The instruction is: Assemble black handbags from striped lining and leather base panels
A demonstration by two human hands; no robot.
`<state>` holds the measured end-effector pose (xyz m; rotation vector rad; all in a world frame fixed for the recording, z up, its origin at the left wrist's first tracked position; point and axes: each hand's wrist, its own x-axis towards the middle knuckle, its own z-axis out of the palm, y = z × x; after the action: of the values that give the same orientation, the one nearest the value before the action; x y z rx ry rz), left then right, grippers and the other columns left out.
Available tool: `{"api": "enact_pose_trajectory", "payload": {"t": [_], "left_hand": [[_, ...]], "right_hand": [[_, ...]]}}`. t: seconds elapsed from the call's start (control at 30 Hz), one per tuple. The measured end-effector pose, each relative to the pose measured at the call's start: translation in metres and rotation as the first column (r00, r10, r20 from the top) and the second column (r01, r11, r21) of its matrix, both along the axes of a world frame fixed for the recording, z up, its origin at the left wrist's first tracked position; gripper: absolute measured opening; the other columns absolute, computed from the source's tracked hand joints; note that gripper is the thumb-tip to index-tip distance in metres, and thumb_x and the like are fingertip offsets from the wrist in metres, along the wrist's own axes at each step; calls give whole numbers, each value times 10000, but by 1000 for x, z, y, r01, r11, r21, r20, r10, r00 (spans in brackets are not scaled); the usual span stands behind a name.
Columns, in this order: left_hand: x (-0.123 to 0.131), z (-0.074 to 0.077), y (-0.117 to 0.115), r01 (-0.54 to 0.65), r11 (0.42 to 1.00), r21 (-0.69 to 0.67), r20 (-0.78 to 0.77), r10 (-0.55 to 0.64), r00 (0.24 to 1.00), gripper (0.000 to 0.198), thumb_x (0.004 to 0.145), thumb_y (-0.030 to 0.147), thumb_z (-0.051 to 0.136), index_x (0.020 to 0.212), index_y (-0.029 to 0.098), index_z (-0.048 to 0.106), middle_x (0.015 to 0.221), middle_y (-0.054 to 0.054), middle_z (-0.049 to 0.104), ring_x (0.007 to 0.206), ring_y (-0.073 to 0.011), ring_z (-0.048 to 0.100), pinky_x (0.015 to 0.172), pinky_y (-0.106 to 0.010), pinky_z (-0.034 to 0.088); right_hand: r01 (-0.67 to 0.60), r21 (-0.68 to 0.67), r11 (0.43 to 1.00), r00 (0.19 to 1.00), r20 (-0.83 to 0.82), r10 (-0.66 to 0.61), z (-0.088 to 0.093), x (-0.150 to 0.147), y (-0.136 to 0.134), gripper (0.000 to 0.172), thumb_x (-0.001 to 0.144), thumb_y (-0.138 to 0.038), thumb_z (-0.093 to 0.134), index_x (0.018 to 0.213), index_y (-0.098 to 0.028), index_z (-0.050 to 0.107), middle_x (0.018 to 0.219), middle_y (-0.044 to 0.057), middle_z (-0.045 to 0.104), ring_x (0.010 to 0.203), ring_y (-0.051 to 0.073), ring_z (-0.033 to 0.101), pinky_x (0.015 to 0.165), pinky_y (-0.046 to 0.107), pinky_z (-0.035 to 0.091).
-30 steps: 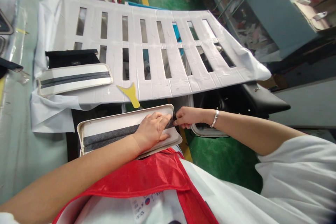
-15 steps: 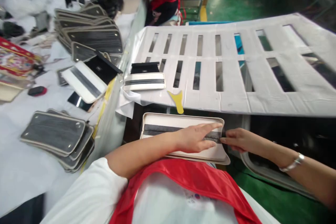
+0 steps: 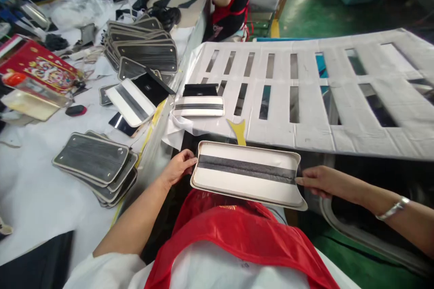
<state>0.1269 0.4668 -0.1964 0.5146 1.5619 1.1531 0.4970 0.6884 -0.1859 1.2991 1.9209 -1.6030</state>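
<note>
A long cream panel (image 3: pixel 230 184) with rounded corners, raised edges and a dark strip along its middle is held level over my lap. My left hand (image 3: pixel 179 165) pinches its left end between thumb and fingers. At the right end, my right hand (image 3: pixel 317 180) is closed on the edge, right where the dark strip meets it. Beyond the panel, a smaller cream piece with a dark stripe (image 3: pixel 200 106) and a black flap (image 3: pixel 200 90) rests on the slotted white board (image 3: pixel 281 133). A yellow forked piece (image 3: pixel 239 132) lies at the board's near edge.
On the left table (image 3: pixel 44 207), dark grey panels (image 3: pixel 91 156) lie stacked, with a taller stack (image 3: pixel 147 56) behind. Another cream striped piece (image 3: pixel 130 101), a phone (image 3: pixel 122 123) and a red box (image 3: pixel 44 63) are there too. A co-worker (image 3: pixel 230 0) sits at the far end.
My left hand has moved from lying across the panel to its left end and now pinches it. My right hand stays on the right end. The camera view has shifted.
</note>
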Motion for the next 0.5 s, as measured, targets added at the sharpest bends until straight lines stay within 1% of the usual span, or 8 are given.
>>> {"api": "enact_pose_trajectory", "payload": {"t": [0.1, 0.2, 0.27, 0.3, 0.33, 0.37, 0.43, 0.5], "left_hand": [[2, 5, 5, 105, 993, -44, -250, -113, 962, 338, 717, 439, 661, 795, 190, 445, 649, 70, 456, 508, -76, 450, 433, -182, 373], [-9, 10, 9, 219, 966, -136, -465, -258, 847, 342, 722, 476, 628, 824, 190, 472, 705, 36, 502, 580, -123, 516, 479, -234, 447], [-15, 15, 14, 279, 946, -166, -586, -322, 743, 417, 699, 477, 640, 965, 181, 516, 926, -43, 584, 759, -188, 596, 613, -312, 518], [-15, 19, 18, 307, 938, -161, -653, -335, 679, 495, 688, 470, 650, 1066, 180, 517, 1096, -92, 571, 905, -232, 602, 718, -361, 529], [-14, 24, 23, 335, 932, -142, -720, -329, 611, 573, 684, 461, 654, 1160, 182, 498, 1253, -126, 508, 1063, -272, 559, 835, -408, 506], [-10, 30, 29, 366, 924, -114, -777, -312, 546, 626, 692, 452, 649, 1231, 188, 471, 1362, -136, 432, 1191, -295, 483, 939, -444, 453], [5, 41, 49, 442, 895, -60, -851, -277, 446, 621, 733, 430, 615, 1283, 191, 456, 1420, -122, 397, 1294, -290, 387, 1059, -465, 338], [26, 48, 74, 525, 851, -24, -870, -277, 408, 547, 767, 376, 587, 1271, 190, 485, 1340, -103, 507, 1245, -261, 457, 1072, -434, 329]], "right_hand": [[38, 19, 999, 999, 14, -38, 3, 2, -9, 503, 656, -644, 614, 525, -202, 415, 435, -9, 465, 350, 69, 356, 356, 223, 241], [89, 101, 991, 996, -29, -87, 4, 8, -19, 507, 668, -643, 600, 554, -194, 393, 454, -36, 456, 362, 63, 366, 360, 210, 245], [117, 192, 974, 993, -49, -109, 2, 13, -22, 471, 707, -614, 584, 591, -190, 414, 479, -44, 463, 381, 68, 376, 364, 207, 257], [128, 271, 954, 991, -69, -114, 1, 16, -22, 436, 729, -591, 581, 628, -187, 450, 498, -44, 473, 403, 74, 391, 376, 208, 278], [143, 375, 916, 988, -106, -111, 1, 17, -22, 393, 750, -564, 581, 688, -184, 497, 529, -40, 493, 436, 83, 417, 401, 211, 312], [155, 497, 854, 984, -156, -88, 2, 17, -21, 354, 771, -535, 584, 771, -183, 540, 579, -30, 524, 482, 94, 452, 441, 216, 357], [149, 734, 663, 971, -236, 43, 7, 9, -16, 319, 817, -473, 578, 960, -187, 577, 733, 10, 591, 624, 126, 534, 588, 245, 447], [98, 878, 469, 941, -236, 245, 15, -8, -11, 309, 871, -401, 538, 1092, -187, 563, 921, 65, 615, 816, 170, 579, 761, 297, 473]]}}
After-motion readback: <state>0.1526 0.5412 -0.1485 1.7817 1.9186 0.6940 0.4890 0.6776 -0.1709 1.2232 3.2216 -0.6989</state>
